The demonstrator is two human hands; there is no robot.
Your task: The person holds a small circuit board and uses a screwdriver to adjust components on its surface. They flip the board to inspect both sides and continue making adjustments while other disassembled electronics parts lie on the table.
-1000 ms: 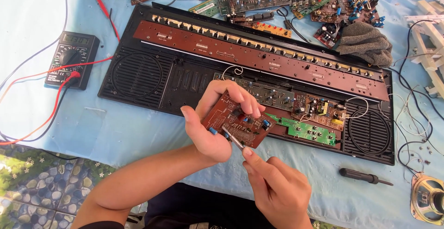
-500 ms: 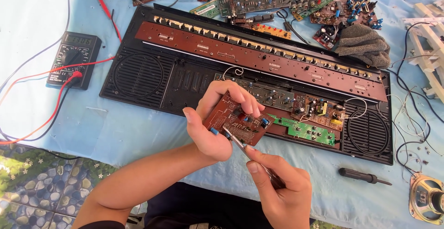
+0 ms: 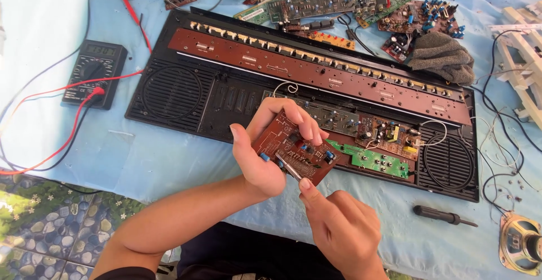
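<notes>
The left hand point(image 3: 265, 155) is closed around a small brown circuit board point(image 3: 296, 150), thumb on its near-left edge and fingers curled over its far edge, holding it tilted above the near rim of the open black keyboard case point(image 3: 226, 102). The right hand point(image 3: 339, 229) comes up from the near side, fingers folded around a thin metal tool point(image 3: 289, 166) whose tip rests on the board's near face — the forefinger lies along its shaft.

Just right of the held board, inside the case, sit a green button board point(image 3: 375, 160) and a brown component board point(image 3: 387, 133), close enough that the board's right corner overlaps the green one in this view. To the near right, bare blue table point(image 3: 169, 161) cloth lies between the case edge and a black-handled screwdriver point(image 3: 443, 216); a round loose speaker point(image 3: 519, 243) sits at the near right corner. To the left the cloth is open as far as a black multimeter point(image 3: 93, 74) with red leads point(image 3: 68, 127) trailing toward the near-left edge. At the far edge more circuit boards point(image 3: 339, 0) crowd together, with a grey cloth point(image 3: 443, 57) beside them — little free room there.
</notes>
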